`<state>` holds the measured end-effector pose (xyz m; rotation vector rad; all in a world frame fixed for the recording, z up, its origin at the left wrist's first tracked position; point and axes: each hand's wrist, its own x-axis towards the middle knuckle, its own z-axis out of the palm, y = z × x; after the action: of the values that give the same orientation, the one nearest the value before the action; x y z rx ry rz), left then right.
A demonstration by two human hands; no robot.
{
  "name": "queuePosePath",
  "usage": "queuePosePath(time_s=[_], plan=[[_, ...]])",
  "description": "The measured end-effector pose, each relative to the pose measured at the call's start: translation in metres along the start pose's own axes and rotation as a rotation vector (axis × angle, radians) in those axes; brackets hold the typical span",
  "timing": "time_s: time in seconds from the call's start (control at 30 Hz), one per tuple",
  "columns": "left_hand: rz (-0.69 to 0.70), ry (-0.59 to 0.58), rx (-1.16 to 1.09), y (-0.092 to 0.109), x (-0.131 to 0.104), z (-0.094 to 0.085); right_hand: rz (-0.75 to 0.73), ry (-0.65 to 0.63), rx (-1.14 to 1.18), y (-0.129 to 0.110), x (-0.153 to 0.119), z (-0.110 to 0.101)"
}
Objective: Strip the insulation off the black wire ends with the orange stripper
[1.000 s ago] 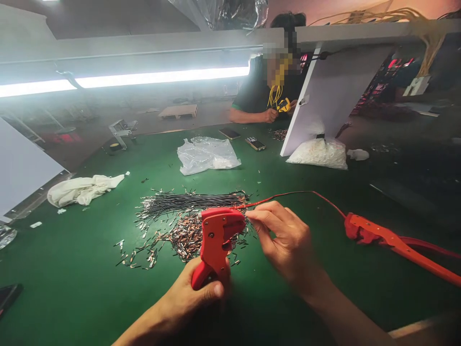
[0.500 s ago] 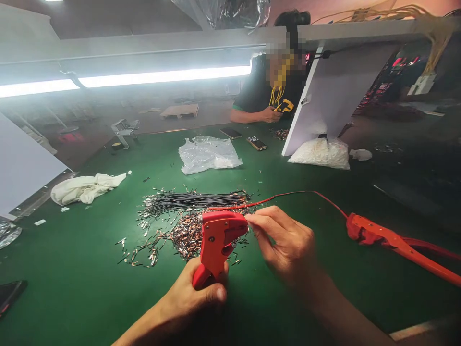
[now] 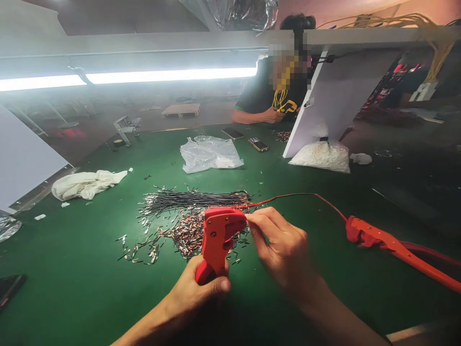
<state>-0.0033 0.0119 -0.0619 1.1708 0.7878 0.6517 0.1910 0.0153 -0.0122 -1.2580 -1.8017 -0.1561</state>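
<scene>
Wrapped round the handle of a red and orange wire stripper (image 3: 216,235) is my left hand (image 3: 201,286), thumb across the front. The stripper stands upright over the green table. My right hand (image 3: 283,247) is closed in a pinch, its fingertips at the stripper's jaw end. Whatever sits between those fingertips is too small and hidden to make out. Behind the tool lies a bundle of black wires (image 3: 194,199) with metal terminals at the left ends. A heap of short wire scraps (image 3: 187,234) spreads just in front of the bundle, partly covered by the stripper.
A second red tool (image 3: 382,235) with a thin red strip lies at right. Farther back are a clear plastic bag (image 3: 211,154), two phones (image 3: 258,143), a tied white bag (image 3: 320,156) and a white cloth (image 3: 86,185). A co-worker (image 3: 255,101) sits across the green table (image 3: 108,288).
The view has shifted slightly. My hands and the wire stripper keep nearly the same pose, the fingertips still at the jaw end.
</scene>
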Motion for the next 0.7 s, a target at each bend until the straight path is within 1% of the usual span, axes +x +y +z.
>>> queuePosePath(time_s=[0.07,0.13,0.3,0.37,0.43,0.57,0.7], plan=[[0.006,0.063,0.023,0.001,0.002,0.001,0.012,0.0,-0.026,0.0,0.0,0.002],[0.0,0.076,0.041,0.003,0.003,0.001,0.039,0.004,-0.036,0.001,0.001,0.004],[0.038,-0.057,0.038,0.01,0.0,0.0,0.058,0.019,0.003,0.002,0.001,0.006],[0.057,-0.124,0.028,0.013,-0.002,-0.001,0.059,0.024,-0.004,0.003,0.001,0.006],[0.067,-0.166,0.02,0.013,-0.004,-0.002,0.066,0.043,-0.037,0.005,0.001,0.006],[0.067,-0.176,0.013,0.012,-0.006,-0.004,0.073,0.095,-0.125,0.008,0.001,0.004],[0.056,-0.176,-0.018,0.013,-0.005,-0.004,0.038,0.148,-0.204,0.011,0.002,0.0]])
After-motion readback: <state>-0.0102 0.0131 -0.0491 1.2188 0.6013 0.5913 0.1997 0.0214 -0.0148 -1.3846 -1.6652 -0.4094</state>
